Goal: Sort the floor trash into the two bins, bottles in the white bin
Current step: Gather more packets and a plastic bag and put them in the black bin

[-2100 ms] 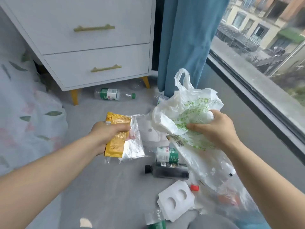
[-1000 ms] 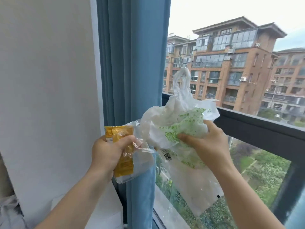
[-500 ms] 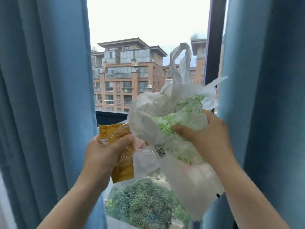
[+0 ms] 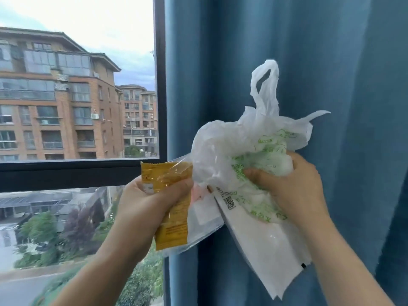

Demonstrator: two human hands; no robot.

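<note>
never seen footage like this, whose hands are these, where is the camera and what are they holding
There is no machine here. A person wears one camera on the head, and it looks forward over their own two bare hands. The left hand grips a yellow wrapper together with a clear plastic sheet. The right hand clutches a crumpled white bag with green print. Behind them are a blue curtain and a window onto brick buildings. No surface is in view.

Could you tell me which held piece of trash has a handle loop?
The green-printed white bag in the right hand; the yellow wrapper and clear bag in the left hand have none.
</note>
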